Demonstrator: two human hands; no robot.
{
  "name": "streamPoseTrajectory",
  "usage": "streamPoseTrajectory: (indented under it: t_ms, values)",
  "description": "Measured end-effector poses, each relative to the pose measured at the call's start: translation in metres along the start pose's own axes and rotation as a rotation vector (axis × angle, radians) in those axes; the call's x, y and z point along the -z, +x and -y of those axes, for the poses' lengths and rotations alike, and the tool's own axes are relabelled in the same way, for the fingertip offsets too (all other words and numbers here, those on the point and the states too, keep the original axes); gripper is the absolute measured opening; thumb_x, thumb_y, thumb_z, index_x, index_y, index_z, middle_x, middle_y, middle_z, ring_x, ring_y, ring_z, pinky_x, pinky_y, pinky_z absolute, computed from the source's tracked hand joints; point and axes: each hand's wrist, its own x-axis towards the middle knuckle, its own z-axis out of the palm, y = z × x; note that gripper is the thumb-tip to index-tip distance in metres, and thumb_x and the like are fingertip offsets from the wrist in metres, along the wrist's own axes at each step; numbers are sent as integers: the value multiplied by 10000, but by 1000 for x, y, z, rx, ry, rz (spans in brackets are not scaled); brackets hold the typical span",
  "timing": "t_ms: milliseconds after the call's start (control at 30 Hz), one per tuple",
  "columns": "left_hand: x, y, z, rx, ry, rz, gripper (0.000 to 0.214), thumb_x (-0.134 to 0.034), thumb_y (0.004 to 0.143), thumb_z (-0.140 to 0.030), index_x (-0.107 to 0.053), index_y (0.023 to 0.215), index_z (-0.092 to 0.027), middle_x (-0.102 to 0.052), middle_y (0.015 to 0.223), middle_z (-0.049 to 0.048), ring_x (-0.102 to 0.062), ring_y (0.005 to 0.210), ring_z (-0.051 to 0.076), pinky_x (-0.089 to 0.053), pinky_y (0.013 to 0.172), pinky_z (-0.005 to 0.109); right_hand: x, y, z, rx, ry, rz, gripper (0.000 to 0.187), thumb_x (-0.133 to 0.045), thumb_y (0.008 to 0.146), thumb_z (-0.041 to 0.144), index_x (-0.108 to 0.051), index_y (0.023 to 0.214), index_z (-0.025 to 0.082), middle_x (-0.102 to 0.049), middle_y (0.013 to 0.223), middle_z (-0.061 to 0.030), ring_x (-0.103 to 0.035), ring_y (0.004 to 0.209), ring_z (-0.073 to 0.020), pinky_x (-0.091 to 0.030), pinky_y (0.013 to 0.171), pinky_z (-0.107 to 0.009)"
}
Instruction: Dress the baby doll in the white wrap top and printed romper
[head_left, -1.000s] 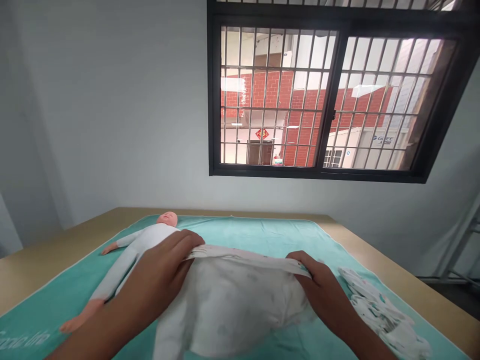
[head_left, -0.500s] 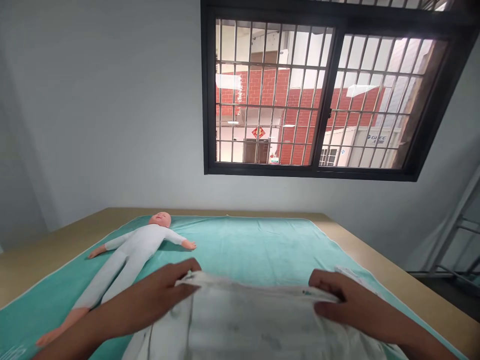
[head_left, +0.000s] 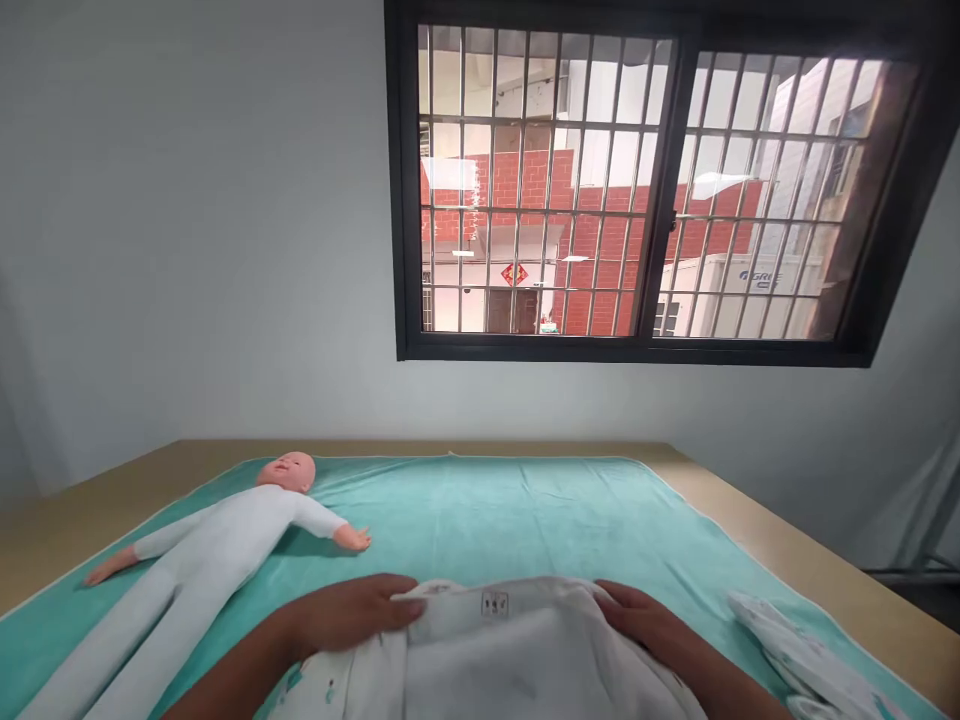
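Observation:
A white baby garment [head_left: 517, 650] lies bunched on the teal mat [head_left: 510, 510] at the bottom middle. My left hand [head_left: 352, 615] grips its upper left edge with curled fingers. At the garment's upper right edge my right hand [head_left: 645, 625] rests with fingers closed on the cloth. A small label shows at the garment's top hem. A baby doll [head_left: 202, 550] in a white suit lies on its back on the mat to the left, arms spread, apart from my hands.
A second printed white cloth [head_left: 802, 655] lies at the mat's right edge. The mat covers a wooden table [head_left: 795, 545] against a grey wall. A barred window [head_left: 637, 190] is above. A pale curtain hangs at far right.
Both hands have drawn the garment toward me and lowered it, bunching it. The view shifted, so the doll now sits farther left and fully uncovered.

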Motion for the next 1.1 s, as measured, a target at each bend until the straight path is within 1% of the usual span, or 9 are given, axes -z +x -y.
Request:
streamPoseTrajectory:
  t_ms: [67, 167, 300, 400, 533, 633, 733, 900, 1100]
  values:
    - [8, 38, 7, 20, -58, 184, 535, -441, 829, -705, -682, 1109, -318, -695, 1178, -12, -632, 1080, 241, -500, 862, 290, 8, 29, 3, 13, 17, 8, 565, -656, 718, 642, -661, 1034, 173, -701, 906, -75, -665, 896, -258, -494, 797, -353]
    - [8, 97, 30, 70, -40, 238, 562, -455, 811, -706, -651, 1116, -276, -688, 1152, 25, -626, 1053, 263, -490, 794, 299, 28, 68, -1, 8, -71, -3, 462, -622, 779, 587, -652, 985, 175, -691, 894, -53, -650, 881, -230, -475, 751, -312]
    - [-8, 159, 57, 101, 182, 76, 460, -450, 831, -593, -646, 1006, -214, -691, 1037, 57, -645, 900, 251, -448, 678, 286, 52, 114, -21, 29, -410, -202, 418, -515, 837, 583, -615, 829, 178, -641, 796, -4, -583, 750, -172, -415, 653, -263]
    - [-24, 180, 60, 121, 310, -108, 345, -442, 852, -466, -624, 978, -202, -685, 983, 71, -638, 892, 248, -440, 700, 301, 57, 137, -32, 113, -744, -390, 363, -487, 854, 510, -549, 701, 187, -579, 699, 18, -517, 686, -149, -359, 613, -251]
    - [-57, 166, 47, 126, 461, -347, 321, -333, 911, -251, -569, 1113, -167, -615, 1149, 154, -578, 1062, 312, -423, 866, 451, 48, 142, -31, 157, -1147, -637, 336, -394, 918, 423, -526, 689, 216, -592, 681, -3, -502, 620, -155, -298, 581, -270]
    - [-99, 138, 37, -132, 594, -498, 332, -325, 926, -179, -585, 1132, -201, -628, 1174, 124, -593, 1072, 271, -452, 915, 453, 41, 138, -31, 231, -1367, -779, 296, -357, 953, 349, -572, 786, 230, -632, 760, -40, -569, 693, -192, -324, 616, -294]
    - [-143, 115, 32, -352, 610, -438, 337, -483, 880, -219, -572, 1205, -231, -570, 1357, 109, -491, 1292, 283, -432, 1053, 466, 38, 132, -41, 344, -1458, -831, 220, -397, 945, 268, -612, 955, 220, -662, 981, -93, -603, 931, -250, -392, 770, -356]
    - [-174, 92, 29, -463, 591, -112, 603, -490, 886, -520, -417, 1417, -244, -328, 1537, 133, -319, 1403, 382, -398, 1068, 606, 22, 99, -67, 512, -1407, -732, 280, -427, 930, 239, -591, 1154, 200, -591, 1266, -130, -537, 1155, -294, -389, 976, -462]
    - [-175, 75, 30, -500, 586, -67, 600, -392, 907, -606, -392, 1435, -321, -315, 1536, 105, -335, 1390, 387, -354, 1073, 651, -12, 57, -75, 585, -1284, -328, 288, -467, 908, 233, -644, 1134, 213, -598, 1313, -94, -518, 1235, -264, -391, 1068, -454]
